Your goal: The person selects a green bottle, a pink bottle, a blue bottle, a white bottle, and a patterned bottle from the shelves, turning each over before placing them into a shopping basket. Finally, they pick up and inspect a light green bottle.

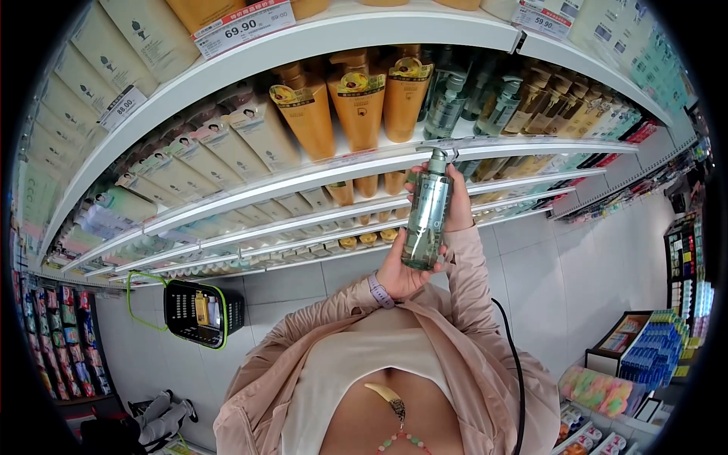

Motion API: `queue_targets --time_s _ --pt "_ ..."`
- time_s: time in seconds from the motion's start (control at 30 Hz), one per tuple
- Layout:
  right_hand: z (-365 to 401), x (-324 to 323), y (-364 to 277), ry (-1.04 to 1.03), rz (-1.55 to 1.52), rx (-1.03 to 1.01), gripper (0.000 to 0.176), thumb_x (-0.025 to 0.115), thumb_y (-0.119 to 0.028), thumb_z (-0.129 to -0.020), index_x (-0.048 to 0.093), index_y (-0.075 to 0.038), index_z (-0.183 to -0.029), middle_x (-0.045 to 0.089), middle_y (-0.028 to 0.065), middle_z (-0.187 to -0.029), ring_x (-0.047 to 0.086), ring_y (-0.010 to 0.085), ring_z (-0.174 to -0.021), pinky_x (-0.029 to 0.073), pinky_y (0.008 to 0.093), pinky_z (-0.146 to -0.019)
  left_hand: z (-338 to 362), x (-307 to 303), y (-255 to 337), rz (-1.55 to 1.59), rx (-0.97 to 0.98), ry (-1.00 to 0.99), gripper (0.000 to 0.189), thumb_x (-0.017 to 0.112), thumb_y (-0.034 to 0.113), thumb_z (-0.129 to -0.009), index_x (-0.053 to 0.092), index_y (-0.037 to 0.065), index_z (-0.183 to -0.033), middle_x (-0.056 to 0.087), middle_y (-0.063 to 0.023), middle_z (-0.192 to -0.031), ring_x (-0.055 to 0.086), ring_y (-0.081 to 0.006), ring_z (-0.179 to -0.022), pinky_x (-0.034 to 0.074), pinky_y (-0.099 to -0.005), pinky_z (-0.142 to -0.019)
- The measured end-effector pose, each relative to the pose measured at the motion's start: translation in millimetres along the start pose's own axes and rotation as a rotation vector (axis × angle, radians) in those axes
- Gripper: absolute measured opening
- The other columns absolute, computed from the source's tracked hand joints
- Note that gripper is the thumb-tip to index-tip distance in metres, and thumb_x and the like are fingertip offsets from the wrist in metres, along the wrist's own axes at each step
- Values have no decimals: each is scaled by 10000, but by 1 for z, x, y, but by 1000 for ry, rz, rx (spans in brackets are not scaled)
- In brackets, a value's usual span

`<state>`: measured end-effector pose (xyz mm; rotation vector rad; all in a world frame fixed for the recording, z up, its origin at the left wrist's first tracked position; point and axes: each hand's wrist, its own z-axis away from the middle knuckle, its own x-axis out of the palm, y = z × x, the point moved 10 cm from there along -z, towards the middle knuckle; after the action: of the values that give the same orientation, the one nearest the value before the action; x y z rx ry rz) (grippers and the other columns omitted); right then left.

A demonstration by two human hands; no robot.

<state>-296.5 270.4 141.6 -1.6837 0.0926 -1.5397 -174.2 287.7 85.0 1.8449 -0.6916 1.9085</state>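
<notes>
A green translucent pump bottle (pixel 427 220) is held up in front of the shelves, tilted slightly, with its pump at the top. My left hand (pixel 403 271), with a pale wristband at the wrist, is wrapped round the bottle's lower part. Higher up, my right hand (pixel 459 203) grips the bottle from the right side and behind. The fingers of both hands are partly hidden by the bottle. Similar green pump bottles (pixel 446 106) stand on the shelf just beyond it.
White shelves (pixel 364 168) curve across the view, holding orange pump bottles (pixel 356 106) and cream tubes (pixel 254 133). A black basket (pixel 176 311) with a green rim stands on the floor at left, with items inside. At lower right is a display stand (pixel 644 353). A black cable (pixel 518 364) hangs by my right sleeve.
</notes>
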Motion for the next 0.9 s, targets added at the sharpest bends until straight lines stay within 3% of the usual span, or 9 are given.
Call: queue_targets --time_s 0.33,0.43,0.53,0.6,0.63,0.67,0.73,0.77,0.9 --pt "-2 -3 -5 -17 -10 -6 441 346 -387 -885 486 -17 -1080 569 111 -1014 597 252 -829 511 369 -711 -6 2 2 -39 19 -47 697 269 601 -856 310 54 -1286 468 -155 -1163 564 -295 -931 551 -289 -643" --pt "-3 -1 -9 -35 -8 -16 453 316 -390 -899 472 -16 -1100 559 137 -1047 593 266 -853 511 377 -725 -7 -4 8 -105 51 -46 617 310 531 -885 315 63 -1287 461 -154 -1185 568 -296 -934 545 -320 -661" --pt "-6 -4 -15 -85 -14 -25 485 261 -404 -930 432 -10 -1155 540 169 -1091 575 287 -898 489 393 -784 -5 -11 26 -324 185 121 527 369 404 -904 306 75 -1312 462 -130 -1212 548 -290 -976 496 -347 -731" --pt "-7 -20 -32 25 152 -176 479 244 -389 -944 399 -1 -1179 521 170 -1128 553 287 -960 457 400 -842 7 16 48 -683 460 236 548 443 236 -881 225 81 -1359 430 -115 -1245 510 -276 -1041 449 -382 -841" --pt "0 -10 -42 29 168 -213 429 269 -340 -956 417 -7 -1182 540 118 -1084 539 200 -958 429 325 -847 9 28 52 -696 525 206 655 534 109 -840 169 91 -1383 420 -77 -1193 446 -191 -1117 430 -330 -858" --pt "1 -6 -43 29 167 -210 429 269 -340 -956 417 -7 -1182 540 118 -1084 539 200 -958 429 325 -847 9 32 53 -694 526 209 655 534 109 -840 169 91 -1383 420 -77 -1193 446 -191 -1117 430 -330 -858" --pt "4 -2 -47 38 215 -252 448 264 -352 -955 408 -1 -1194 527 107 -1101 531 190 -970 426 325 -848 21 61 70 -1354 776 325 743 600 60 -786 165 82 -1389 404 -68 -1110 429 -183 -1078 393 -310 -874" --pt "1 -3 -47 6 283 -257 494 260 -416 -939 390 -12 -1193 503 151 -1149 507 282 -1058 421 398 -889 25 63 76 -1605 856 386 813 684 101 -721 206 63 -1378 375 -71 -1032 410 -201 -1011 361 -299 -875" --pt "0 -1 -38 -15 62 -180 555 254 -493 -915 418 -35 -1183 522 143 -1104 518 275 -1030 431 391 -872 33 79 76 -1999 924 508 880 741 104 -654 224 21 -1361 362 -97 -1050 413 -209 -1032 336 -279 -902"
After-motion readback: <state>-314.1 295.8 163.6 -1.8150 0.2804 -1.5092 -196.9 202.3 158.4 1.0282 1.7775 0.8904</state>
